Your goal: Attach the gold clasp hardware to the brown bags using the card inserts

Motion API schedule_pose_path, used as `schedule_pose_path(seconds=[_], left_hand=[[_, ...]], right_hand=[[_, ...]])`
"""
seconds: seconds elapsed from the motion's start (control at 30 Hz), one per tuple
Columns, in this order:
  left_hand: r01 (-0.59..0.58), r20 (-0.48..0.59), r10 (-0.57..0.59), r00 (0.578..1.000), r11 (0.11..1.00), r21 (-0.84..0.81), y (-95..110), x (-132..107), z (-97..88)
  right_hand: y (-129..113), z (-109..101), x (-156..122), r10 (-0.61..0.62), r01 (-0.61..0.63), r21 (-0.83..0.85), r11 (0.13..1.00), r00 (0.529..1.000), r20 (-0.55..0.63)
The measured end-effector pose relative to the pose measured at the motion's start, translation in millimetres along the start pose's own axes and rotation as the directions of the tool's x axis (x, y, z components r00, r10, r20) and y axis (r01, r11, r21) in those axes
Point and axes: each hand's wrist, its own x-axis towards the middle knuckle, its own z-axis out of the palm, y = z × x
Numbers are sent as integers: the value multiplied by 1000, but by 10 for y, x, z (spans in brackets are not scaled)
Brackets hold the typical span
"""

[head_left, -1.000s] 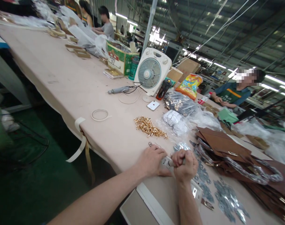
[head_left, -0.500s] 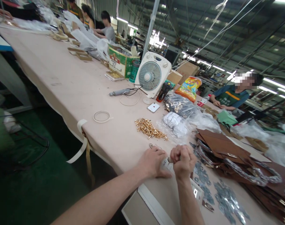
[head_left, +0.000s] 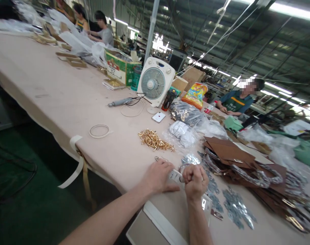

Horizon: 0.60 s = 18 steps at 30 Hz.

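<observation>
My left hand (head_left: 160, 177) lies palm down at the table's near edge, thumb spread from its fingers, against a pale plate (head_left: 174, 175) with small holes or marks. Closed in a fist just to its right, my right hand (head_left: 195, 180) grips a small hand tool (head_left: 181, 179). Only the tool's short rounded end shows, at the plate; its kind is hidden by the fingers. A small metal piece (head_left: 157, 158) pokes out beyond my left fingertips. Below the right wrist lies a brown tab with a metal fitting (head_left: 216, 214).
Gold-coloured fittings (head_left: 155, 139) lie piled beyond my hands. Flat grey metal plates (head_left: 236, 207) and brown leather bag pieces (head_left: 228, 151) are at the right. Farther back stand a box fan (head_left: 155, 83), a phone (head_left: 158, 117) and a corded electric screwdriver (head_left: 120, 102). A co-worker (head_left: 236, 100) sits across.
The view has turned a little, so the table and things slide left in it. Both hands stay at the plate, the right one still in a fist on the tool.
</observation>
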Motion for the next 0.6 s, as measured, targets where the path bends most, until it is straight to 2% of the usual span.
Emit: schedule_pose_path(seconds=[0.1,0.2,0.27,0.33,0.43,0.5,0.6], left_hand=[[-13,-6,13,1000,1000,-12,6,11,3],[-16,-7,16,1000,1000,-25,-17,48,33],[4,-8,-5,1000,999,-40,-36,78,66],[31,-38,-34,999,997,-75,-51,103,97],[73,-111,-96,989,978,-197,-68,127,122],[102,-136,-150,979,947,-303,-78,137,118],[106,-167,-189,968,905,-412,-83,143,88]], right_hand=[[-242,-379,37,-24,33,49,998,985,-170],[-427,-1022,37,36,-2,92,996,928,-370],[-517,-1535,-19,99,-44,119,992,858,-504],[-587,-2038,-115,188,-137,129,982,766,-615],[-677,-2638,-274,219,-226,96,969,618,-755],[-751,-2893,-348,209,-226,94,970,567,-796],[-889,-3087,-380,205,-184,122,975,552,-808]])
